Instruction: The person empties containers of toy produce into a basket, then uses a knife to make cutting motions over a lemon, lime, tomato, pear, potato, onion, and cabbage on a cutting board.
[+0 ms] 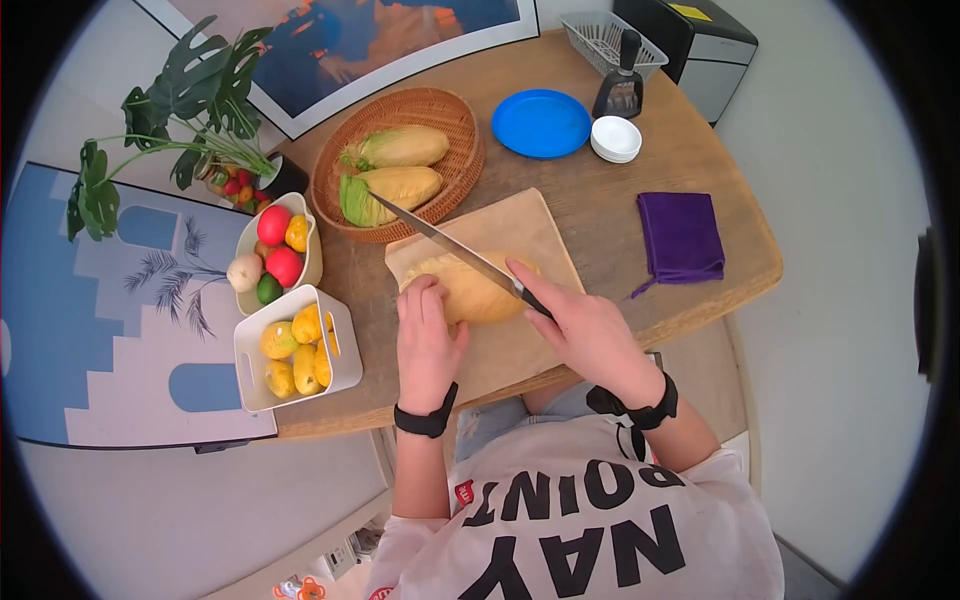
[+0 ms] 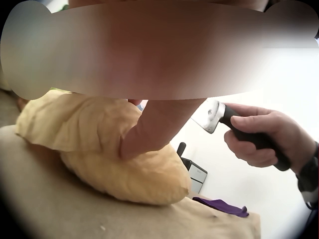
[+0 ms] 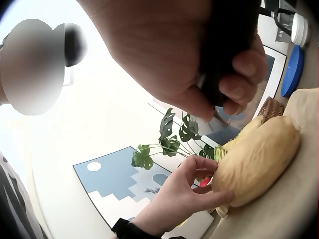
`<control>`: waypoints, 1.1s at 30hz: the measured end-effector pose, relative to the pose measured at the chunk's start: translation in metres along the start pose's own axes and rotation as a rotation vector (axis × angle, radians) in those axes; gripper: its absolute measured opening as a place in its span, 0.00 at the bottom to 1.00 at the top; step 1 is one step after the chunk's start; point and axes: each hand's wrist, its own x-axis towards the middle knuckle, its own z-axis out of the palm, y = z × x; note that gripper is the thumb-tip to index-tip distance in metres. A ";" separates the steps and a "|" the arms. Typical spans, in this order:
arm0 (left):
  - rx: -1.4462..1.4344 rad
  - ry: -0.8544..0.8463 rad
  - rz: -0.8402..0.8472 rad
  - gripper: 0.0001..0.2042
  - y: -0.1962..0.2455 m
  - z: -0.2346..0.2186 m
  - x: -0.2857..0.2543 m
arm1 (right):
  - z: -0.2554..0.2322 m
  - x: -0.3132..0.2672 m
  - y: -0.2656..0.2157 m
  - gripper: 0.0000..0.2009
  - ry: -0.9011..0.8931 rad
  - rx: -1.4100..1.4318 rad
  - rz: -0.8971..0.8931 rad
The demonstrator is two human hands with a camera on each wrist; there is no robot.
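Observation:
A pale yellow napa cabbage (image 1: 485,298) lies on the light wooden cutting board (image 1: 537,228). My left hand (image 1: 430,330) grips its left end, thumb on the near side and bent fingers over the top, as the right wrist view also shows. In my right hand (image 1: 600,340) is a long kitchen knife (image 1: 455,245), its black handle (image 2: 256,139) wrapped by my fingers. The blade is raised above the cabbage and points up and left toward the basket. Seen from the left wrist, the handle stands off to the right of the cabbage.
Behind the board, a wicker basket (image 1: 468,125) holds two more napa cabbages. Two white bins (image 1: 345,365) of fruit and vegetables stand left, near a potted plant (image 1: 190,110). Further right are a blue plate (image 1: 541,123), white bowls (image 1: 615,138), a knife holder (image 1: 620,95) and a purple cloth (image 1: 680,237).

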 end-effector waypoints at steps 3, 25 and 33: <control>0.016 0.026 -0.005 0.27 0.003 0.001 -0.001 | 0.008 0.001 0.008 0.32 -0.126 -0.077 0.088; 0.336 -0.236 0.069 0.41 0.009 -0.007 0.032 | 0.006 -0.016 0.023 0.34 0.027 0.139 0.237; 0.408 -0.113 -0.024 0.43 0.015 0.002 0.024 | 0.018 -0.017 0.023 0.38 0.243 0.191 0.114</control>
